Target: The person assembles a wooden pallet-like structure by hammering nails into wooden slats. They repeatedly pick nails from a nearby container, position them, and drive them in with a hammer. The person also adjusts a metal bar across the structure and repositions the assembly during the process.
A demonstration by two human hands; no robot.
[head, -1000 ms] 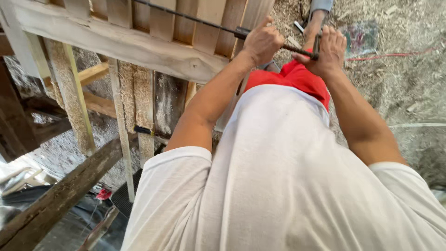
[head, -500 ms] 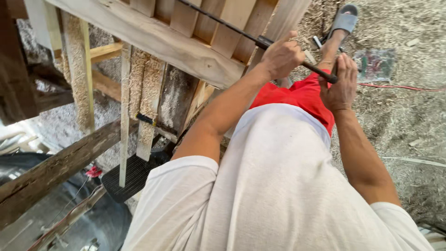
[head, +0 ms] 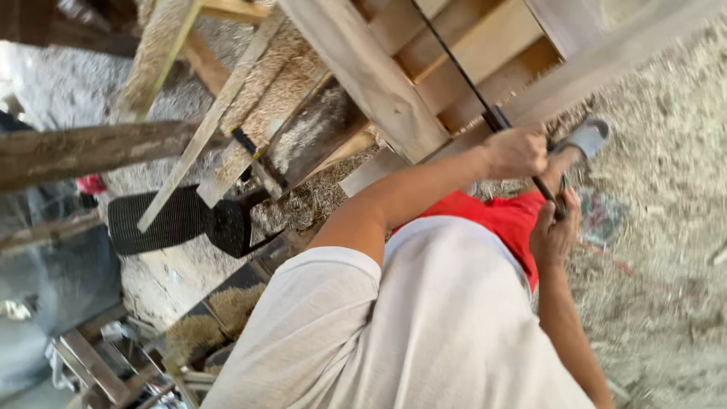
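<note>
Both hands are gripping one long dark metal rod (head: 485, 106), which is running diagonally from the top of the view down across the wooden frame (head: 379, 83) toward the person's waist.

Left hand (head: 516, 151): fingers are wrapping fully around the rod just below the lower edge of the frame's broad plank, fist closed, forearm extended.

Right hand (head: 556, 227): curling around the rod's lower end, just beside the red shorts (head: 507, 216); the grip looks closed, though the rod tip itself is hidden in the palm.

Rod position: upper part is lying against the slats of the frame, lower part is held between the two fists, which are near each other but not touching.

Surroundings: a foot in a grey sandal (head: 587, 136) is standing on the straw-littered ground (head: 666, 250) at the frame's right edge. A black mesh roll (head: 178, 220) is lying below the frame's left side.

Judgement on step: the person appears to be working the rod along or through the frame, mid-stroke, with the left hand guiding and the right hand driving. Whether the rod is cutting, prying or threading cannot be told from this view.

Next move, as judged: it is calling for a firm two-handed hold and a steady line along the rod's axis, keeping it flat to the plank.
</note>
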